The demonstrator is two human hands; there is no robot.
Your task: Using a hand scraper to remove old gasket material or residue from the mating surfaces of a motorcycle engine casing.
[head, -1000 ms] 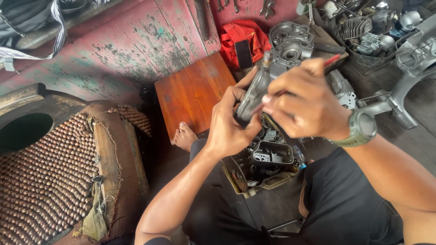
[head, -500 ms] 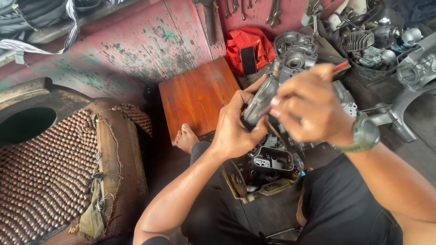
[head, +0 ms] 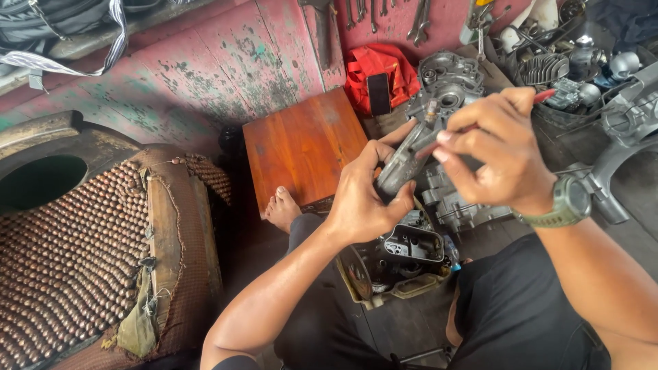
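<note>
My hands have drifted slightly lower; my left hand (head: 363,199) clasps the grey metal engine part (head: 406,161) from beneath, my right hand (head: 497,147) pinching a red-handled tool (head: 545,96) against its top.

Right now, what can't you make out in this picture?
- Head view: the red-handled tool's tip, hidden behind the right hand.
- The grey metal part's lower end, wrapped by the left hand.
- The wrenches, cut off by the top edge.

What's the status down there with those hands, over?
Left hand grips grey metal engine part. Right hand works on it with red-handled tool. Grey metal engine casing close behind; nothing blocking.
</note>
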